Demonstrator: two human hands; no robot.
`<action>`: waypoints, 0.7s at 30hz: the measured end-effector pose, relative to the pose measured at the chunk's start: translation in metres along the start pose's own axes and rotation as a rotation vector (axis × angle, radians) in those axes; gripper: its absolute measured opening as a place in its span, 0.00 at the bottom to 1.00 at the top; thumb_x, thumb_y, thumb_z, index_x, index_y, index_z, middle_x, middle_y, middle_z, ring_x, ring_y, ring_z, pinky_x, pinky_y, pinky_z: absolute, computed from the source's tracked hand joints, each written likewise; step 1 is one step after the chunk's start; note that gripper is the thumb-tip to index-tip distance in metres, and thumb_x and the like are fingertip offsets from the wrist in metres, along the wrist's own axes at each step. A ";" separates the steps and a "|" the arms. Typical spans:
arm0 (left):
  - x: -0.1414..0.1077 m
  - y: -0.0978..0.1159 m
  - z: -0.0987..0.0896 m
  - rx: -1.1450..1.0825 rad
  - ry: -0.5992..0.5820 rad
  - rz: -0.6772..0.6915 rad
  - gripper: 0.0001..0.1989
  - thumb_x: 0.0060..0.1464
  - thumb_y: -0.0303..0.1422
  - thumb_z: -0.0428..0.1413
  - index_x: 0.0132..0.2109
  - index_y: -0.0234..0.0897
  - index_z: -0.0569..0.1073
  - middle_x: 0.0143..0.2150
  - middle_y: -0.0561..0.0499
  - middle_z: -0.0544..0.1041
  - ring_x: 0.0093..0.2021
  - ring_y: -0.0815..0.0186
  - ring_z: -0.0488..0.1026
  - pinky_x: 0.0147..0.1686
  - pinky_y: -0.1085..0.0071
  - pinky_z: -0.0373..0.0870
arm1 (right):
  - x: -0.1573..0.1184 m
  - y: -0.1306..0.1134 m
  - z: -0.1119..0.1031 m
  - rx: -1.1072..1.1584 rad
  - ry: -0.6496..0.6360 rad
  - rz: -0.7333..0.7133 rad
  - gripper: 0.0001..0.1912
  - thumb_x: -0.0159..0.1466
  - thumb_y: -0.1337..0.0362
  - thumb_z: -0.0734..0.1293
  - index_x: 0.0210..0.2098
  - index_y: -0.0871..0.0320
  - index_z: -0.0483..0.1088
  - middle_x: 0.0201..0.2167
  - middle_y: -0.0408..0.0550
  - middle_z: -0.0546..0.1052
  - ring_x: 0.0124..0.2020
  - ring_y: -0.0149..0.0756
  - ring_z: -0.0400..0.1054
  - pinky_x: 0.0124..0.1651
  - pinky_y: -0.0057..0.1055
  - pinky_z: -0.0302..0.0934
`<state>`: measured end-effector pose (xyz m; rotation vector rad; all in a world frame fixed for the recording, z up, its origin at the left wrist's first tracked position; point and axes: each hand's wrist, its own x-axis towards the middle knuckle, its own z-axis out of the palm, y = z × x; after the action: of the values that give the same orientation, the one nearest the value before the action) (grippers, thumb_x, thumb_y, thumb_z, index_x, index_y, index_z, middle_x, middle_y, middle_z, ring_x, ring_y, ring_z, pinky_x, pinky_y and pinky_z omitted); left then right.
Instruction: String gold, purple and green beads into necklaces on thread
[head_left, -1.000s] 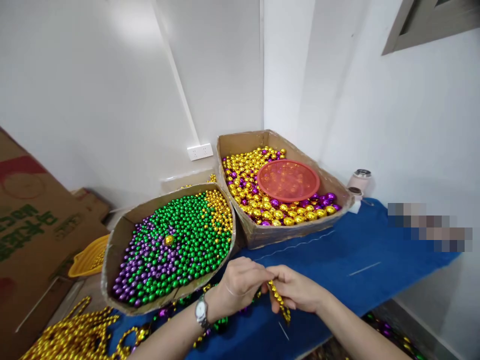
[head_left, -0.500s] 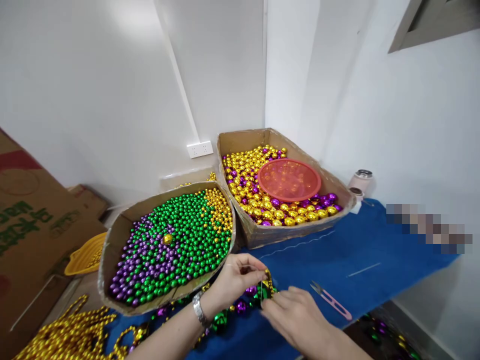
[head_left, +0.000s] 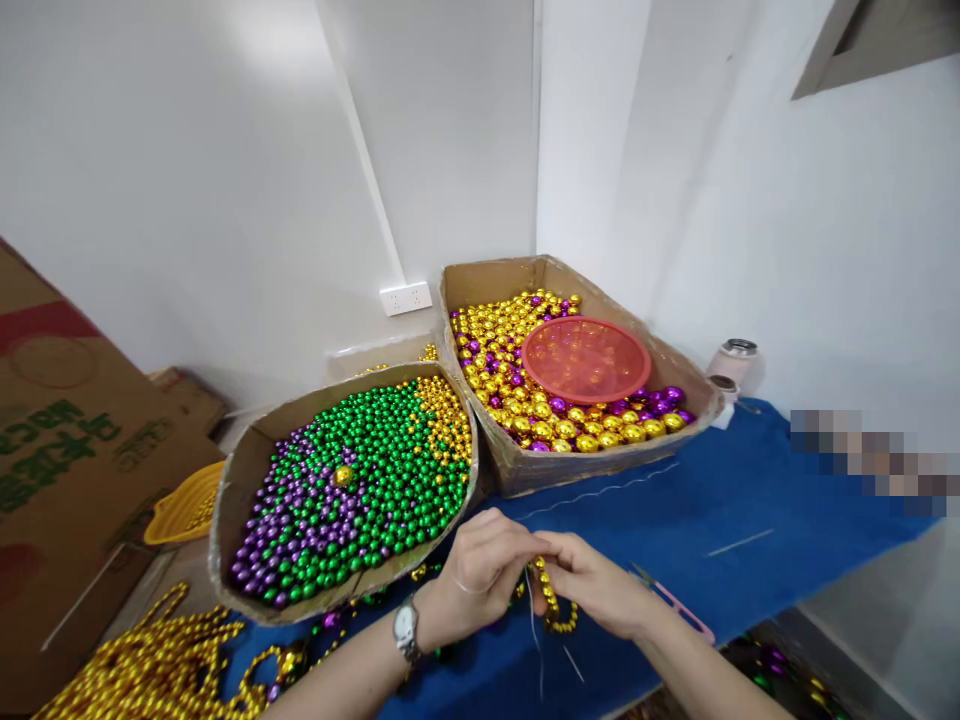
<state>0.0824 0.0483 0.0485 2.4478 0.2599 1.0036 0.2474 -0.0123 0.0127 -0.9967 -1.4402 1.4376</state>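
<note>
My left hand (head_left: 484, 570) is closed in a pinch, with a white thread (head_left: 535, 625) running from its fingertips and hanging over the blue cloth (head_left: 645, 540). Against those fingertips my right hand (head_left: 592, 582) is closed around the upper part of a short string of gold beads (head_left: 556, 608), which loops down below it. The exact point where thread and beads meet is hidden by my fingers. Partly behind my right wrist lie pink thread snips (head_left: 686, 610). More strung beads in purple, green and gold lie beneath my left forearm, mostly covered.
A cardboard box (head_left: 217, 560) of small green, purple and gold beads stands left. Behind it, another box (head_left: 525, 475) holds larger gold and purple beads and a red basket (head_left: 585, 360). Gold bead strands (head_left: 142, 660) heap at lower left. A flask (head_left: 735, 362) stands far right.
My hands have come together at the fingertips. The right hand has risen towards the left, and the gold bead string now hangs in plain view below it. My view has shifted slightly.
</note>
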 end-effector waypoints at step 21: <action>-0.037 -0.012 -0.006 -0.858 0.240 -0.870 0.11 0.58 0.37 0.52 0.32 0.34 0.66 0.28 0.53 0.69 0.24 0.73 0.62 0.24 0.75 0.60 | -0.007 0.026 0.004 0.003 0.363 0.041 0.17 0.61 0.51 0.64 0.25 0.58 0.67 0.30 0.43 0.67 0.26 0.28 0.59 0.29 0.26 0.56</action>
<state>0.0517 0.0479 0.0233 1.2293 0.7170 0.7575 0.2449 -0.0201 -0.0130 -1.2200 -1.1573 1.2100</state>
